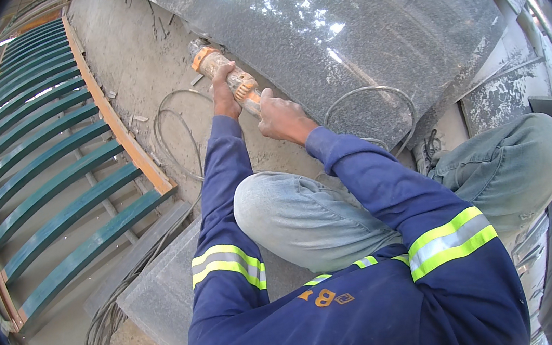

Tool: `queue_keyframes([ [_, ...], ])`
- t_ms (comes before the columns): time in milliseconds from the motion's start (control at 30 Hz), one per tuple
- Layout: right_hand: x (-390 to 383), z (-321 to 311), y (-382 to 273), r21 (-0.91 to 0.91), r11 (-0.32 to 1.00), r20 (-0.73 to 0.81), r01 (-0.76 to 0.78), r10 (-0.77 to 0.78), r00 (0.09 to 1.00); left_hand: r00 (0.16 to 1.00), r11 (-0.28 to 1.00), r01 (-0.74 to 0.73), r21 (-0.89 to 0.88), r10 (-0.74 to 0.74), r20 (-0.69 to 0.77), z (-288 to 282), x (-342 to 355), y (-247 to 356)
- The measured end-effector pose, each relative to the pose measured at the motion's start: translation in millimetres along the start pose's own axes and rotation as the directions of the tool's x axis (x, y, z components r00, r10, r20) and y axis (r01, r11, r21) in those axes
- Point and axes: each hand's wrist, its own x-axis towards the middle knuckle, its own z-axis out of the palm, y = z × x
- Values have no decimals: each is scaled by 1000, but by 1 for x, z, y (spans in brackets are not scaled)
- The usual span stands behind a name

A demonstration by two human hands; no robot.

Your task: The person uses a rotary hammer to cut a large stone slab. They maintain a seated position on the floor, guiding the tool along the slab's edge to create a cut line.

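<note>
orange power tool [245, 86], clasped by left grip [224, 94] and right grip [283, 118], sits beside the stone slab [370, 43]; a snag in the looped cord [414, 114] could jerk it askew.

Floor [109, 38]: strewn with small pale chips [140, 118]; a loop of thin cable [160, 135] is laid on it.
Dark slab [384, 42]: reflections are shown on its shiny top; its near edge is crossed by another cable loop [411, 109], though contact cannot be judged well.
Grey stone block [159, 290]: flanked by bundled cables [99, 332].
</note>
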Motion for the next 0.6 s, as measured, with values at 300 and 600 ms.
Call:
queue_keyframes([
  [300,15,6,5,28,999,-14,20,-20,1000,999,1000,13,-1,-13,30,-6,15,1],
  [600,30,5,3,33,999,-21,13,-12,1000,999,1000,29,-10,-28,34,-10,32,4],
])
